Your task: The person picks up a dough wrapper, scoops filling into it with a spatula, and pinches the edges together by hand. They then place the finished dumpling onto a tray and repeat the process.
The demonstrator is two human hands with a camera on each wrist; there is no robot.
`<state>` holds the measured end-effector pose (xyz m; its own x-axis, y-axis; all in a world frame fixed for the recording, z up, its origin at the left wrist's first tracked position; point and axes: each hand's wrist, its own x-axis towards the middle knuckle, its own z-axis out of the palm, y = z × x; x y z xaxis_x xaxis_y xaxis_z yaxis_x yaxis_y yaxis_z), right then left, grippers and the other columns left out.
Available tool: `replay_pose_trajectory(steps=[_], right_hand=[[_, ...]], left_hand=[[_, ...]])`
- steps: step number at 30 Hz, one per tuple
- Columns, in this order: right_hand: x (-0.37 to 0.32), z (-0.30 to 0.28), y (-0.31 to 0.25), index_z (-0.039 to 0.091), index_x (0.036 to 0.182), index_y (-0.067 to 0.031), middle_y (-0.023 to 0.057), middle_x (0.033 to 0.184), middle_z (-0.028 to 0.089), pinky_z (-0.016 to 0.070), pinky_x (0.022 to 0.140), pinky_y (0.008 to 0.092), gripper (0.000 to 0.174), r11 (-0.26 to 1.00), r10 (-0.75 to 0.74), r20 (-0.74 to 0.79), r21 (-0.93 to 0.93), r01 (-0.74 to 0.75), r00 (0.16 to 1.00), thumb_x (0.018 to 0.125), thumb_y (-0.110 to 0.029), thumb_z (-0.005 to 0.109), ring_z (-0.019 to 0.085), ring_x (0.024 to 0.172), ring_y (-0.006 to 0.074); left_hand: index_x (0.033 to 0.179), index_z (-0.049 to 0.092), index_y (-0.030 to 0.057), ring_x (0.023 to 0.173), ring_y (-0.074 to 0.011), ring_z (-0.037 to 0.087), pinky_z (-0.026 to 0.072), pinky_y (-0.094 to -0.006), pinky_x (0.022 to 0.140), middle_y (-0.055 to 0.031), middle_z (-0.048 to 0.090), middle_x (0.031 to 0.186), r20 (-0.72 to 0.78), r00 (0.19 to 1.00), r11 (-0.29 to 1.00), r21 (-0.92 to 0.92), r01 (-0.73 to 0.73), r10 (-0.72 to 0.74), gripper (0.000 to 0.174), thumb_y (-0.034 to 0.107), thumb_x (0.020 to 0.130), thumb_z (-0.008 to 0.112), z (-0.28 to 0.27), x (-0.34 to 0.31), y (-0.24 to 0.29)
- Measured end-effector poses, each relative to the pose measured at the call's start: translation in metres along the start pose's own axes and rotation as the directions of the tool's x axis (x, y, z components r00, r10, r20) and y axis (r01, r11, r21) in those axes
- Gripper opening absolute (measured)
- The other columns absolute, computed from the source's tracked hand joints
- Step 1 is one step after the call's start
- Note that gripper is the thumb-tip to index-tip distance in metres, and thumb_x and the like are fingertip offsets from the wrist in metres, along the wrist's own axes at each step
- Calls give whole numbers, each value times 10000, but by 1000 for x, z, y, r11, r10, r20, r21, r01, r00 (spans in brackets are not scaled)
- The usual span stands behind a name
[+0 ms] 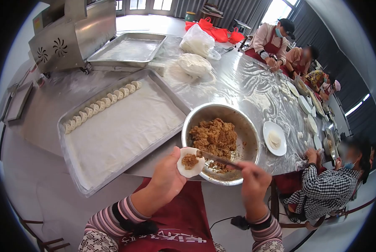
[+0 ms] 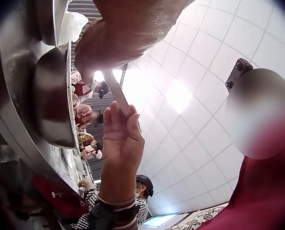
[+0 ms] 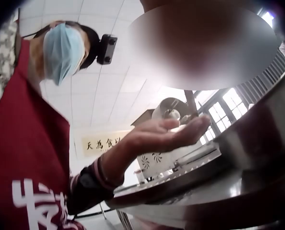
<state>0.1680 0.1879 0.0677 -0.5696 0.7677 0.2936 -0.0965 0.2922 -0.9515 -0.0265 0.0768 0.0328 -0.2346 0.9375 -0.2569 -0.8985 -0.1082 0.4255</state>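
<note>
My left hand [image 1: 167, 179] holds a round dough wrapper [image 1: 186, 171] from beneath, its thumb at the upper edge. Brown filling [image 1: 190, 161] lies on the wrapper. In my right hand [image 1: 255, 185] is a flat stick-like spreader [image 1: 219, 158], its tip at the filling's right side. Behind both hands a steel bowl [image 1: 252, 138] contains a mound of brown filling [image 1: 215, 136]. The left wrist view shows my right hand [image 2: 121, 143] gripping the spreader [image 2: 117, 92]. Palm up, my left hand [image 3: 157, 139] is under the spreader's end in the right wrist view.
Left of the bowl, a large tray [image 1: 125, 161] bears a row of shaped dumplings [image 1: 96, 108]. A plate [image 1: 280, 149] with wrappers is right of the bowl. Farther back are a dough lump [image 1: 194, 65], another tray [image 1: 125, 59] and a metal machine [image 1: 70, 42]. Other people work along the table.
</note>
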Motion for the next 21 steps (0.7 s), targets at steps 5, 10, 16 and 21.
replay_pose_trajectory(steps=[5,10,16,21], right_hand=[[-33,32,6,665,962,-8,134,1035,672,488,931,410,167,295,-492,631,-527,797,600,827,-106,671,652,1013,269],[-48,30,2,659,953,-8,134,1015,672,489,927,404,160,355,-470,605,-536,766,642,828,-108,673,655,1004,275],[-41,32,-3,657,958,-9,133,1008,674,489,916,399,159,255,-476,612,-591,765,631,837,-112,665,659,992,269],[-53,32,-12,654,985,-19,123,1021,677,481,928,396,169,275,-453,640,-561,780,620,848,-117,655,657,1011,261]], left_hand=[[1224,450,-6,1156,-243,517,392,-402,1018,-134,546,1207,16,999,996,-77,-48,50,438,358,1025,308,1,9,-11],[1229,446,-12,1160,-266,516,376,-414,1034,-152,548,1213,-16,997,991,-111,-72,70,458,371,1023,301,-5,10,-15],[1218,450,-12,1157,-269,516,378,-418,1034,-158,544,1218,-20,999,992,-116,-48,46,455,366,1027,284,2,4,-11],[1201,450,4,1129,-236,528,401,-393,1016,-131,546,1183,20,999,994,-104,-45,47,426,350,1035,266,-6,3,-10]])
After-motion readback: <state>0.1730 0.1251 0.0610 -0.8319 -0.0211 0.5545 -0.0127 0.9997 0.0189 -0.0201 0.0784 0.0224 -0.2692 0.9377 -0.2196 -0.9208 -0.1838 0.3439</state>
